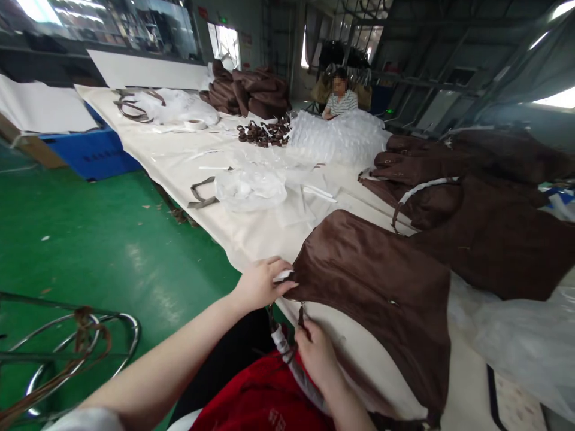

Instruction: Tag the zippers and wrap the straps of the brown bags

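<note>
A brown fabric bag (377,287) lies flat on the white-covered table (251,233) right in front of me. My left hand (263,282) pinches the bag's near corner, with a small white tag under the fingertips. My right hand (317,353) is closed just below the table edge, pinching a thin dark strap or pull that hangs from the bag. A grey-wrapped handle (287,353) runs down beside that hand.
More brown bags (485,197) are piled to the right and at the far end (251,90). Clear plastic wrap (249,188), a grey strap (200,194), dark rings (265,133) and a tape roll (196,124) lie along the table. A seated person (340,96) works at the far end. Chrome stool rings (67,347) stand left on the green floor.
</note>
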### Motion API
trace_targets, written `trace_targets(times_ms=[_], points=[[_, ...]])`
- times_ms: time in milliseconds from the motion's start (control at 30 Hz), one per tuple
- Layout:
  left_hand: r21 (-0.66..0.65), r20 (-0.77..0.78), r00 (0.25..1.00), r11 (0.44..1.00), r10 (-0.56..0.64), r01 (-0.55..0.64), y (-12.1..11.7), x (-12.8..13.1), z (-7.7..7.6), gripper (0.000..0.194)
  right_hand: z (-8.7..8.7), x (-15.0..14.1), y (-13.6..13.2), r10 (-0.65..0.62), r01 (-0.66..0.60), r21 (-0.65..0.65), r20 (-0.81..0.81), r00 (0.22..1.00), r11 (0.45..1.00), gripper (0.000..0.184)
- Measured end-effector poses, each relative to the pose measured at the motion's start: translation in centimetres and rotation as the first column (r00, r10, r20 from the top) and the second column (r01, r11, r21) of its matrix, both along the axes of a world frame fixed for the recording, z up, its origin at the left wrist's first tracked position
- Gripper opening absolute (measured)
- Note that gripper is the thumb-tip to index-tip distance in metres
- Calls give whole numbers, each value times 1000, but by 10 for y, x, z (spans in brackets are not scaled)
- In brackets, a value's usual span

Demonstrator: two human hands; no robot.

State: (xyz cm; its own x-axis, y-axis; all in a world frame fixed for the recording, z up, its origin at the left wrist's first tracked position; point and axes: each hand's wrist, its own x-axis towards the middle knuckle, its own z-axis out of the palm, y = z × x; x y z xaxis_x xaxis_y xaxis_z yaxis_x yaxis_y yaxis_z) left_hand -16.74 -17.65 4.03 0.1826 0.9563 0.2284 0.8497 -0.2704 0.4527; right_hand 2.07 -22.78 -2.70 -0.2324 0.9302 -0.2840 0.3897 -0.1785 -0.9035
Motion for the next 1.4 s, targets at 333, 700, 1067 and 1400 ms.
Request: trace_targets(times_ms=[333, 700, 1067, 1400], points=[[-314, -296, 890, 915, -347, 253, 72, 80, -21, 80, 3, 34, -32, 70, -296, 316, 569, 820, 902, 30], [-300, -283, 889, 914, -360, 274, 73, 76, -26, 78, -5, -28, -24, 307, -467, 342, 428, 850, 816, 22], [-245, 172, 974, 951, -150, 190, 52, 59, -18, 29, 46, 1, -17, 140, -434, -219, -742, 656, 874, 23], [-481, 596, 803, 808, 17, 341, -54, -6, 4, 32, 32, 14, -13, -287, -96, -395, -795, 535, 914, 21]])
